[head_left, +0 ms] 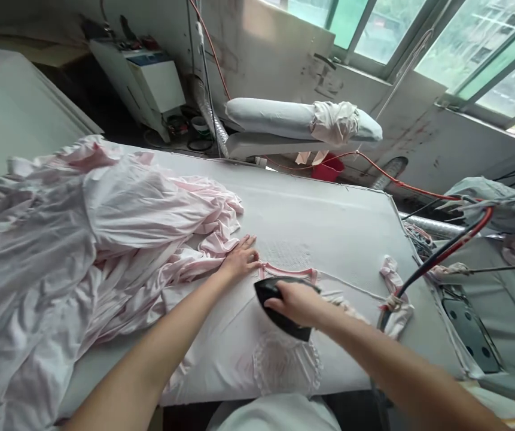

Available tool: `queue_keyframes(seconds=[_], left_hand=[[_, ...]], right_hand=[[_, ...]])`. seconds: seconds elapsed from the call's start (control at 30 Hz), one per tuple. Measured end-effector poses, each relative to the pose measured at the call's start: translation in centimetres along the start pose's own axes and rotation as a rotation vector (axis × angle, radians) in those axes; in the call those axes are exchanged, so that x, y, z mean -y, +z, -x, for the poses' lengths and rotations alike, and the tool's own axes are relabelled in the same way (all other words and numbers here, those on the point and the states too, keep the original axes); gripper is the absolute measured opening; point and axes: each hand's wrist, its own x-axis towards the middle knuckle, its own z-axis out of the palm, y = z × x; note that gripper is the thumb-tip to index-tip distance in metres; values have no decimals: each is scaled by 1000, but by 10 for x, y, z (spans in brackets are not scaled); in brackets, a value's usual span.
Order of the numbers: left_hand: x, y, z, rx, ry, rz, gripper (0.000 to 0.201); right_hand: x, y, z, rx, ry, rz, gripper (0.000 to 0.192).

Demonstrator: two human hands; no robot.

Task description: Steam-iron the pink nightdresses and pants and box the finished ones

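My right hand (299,303) is wrapped around the handle of a dark iron (295,328), which sits on the upper chest of a pale pink garment (234,341). The garment lies spread over the padded ironing table (329,218), with its pink-trimmed neckline facing away from me and a ruffled, lettered patch close to my body. Beside the left end of that neckline, my left hand (242,257) rests on the cloth with fingers stretched out. Part of the garment's right side is hidden under my right forearm.
A heap of crumpled pale pink garments (136,209) covers the table's left side. Behind the table stands a padded sleeve arm (270,117) with cloth bunched around it. Red and black cables (445,251) hang at the right, near a knotted cloth (394,299). A red bucket (329,169) is behind.
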Motion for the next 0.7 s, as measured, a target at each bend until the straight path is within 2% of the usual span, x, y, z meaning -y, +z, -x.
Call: queue_keyframes(seconds=[0.1,0.17,0.3,0.37,0.43,0.5,0.6,0.7], left_hand=[[-8,-5,-4,16,-6,-31,16],[-9,-10,9,-42,-10,-33,12],[12,-19,76,-199,-137,-122,23],[28,-24,109,-197,-245,-228,27],[38,-28,126,-170,-338,-293,29],[40,-32,124,-180,-358,-281,27],[25,-34,93,-237,-216,-103,22],[3,-28,50,-131,-62,4,21]], right_hand=[[35,29,-22,21,18,-42,45],[40,34,-37,-36,90,-87,45],[19,12,-64,-171,289,-170,46],[7,-4,-73,-180,359,-192,48],[2,-16,-74,-144,369,-205,49],[5,-18,-65,-108,314,-183,49],[26,-2,-40,-65,146,-62,48],[57,28,-21,78,-17,39,53]])
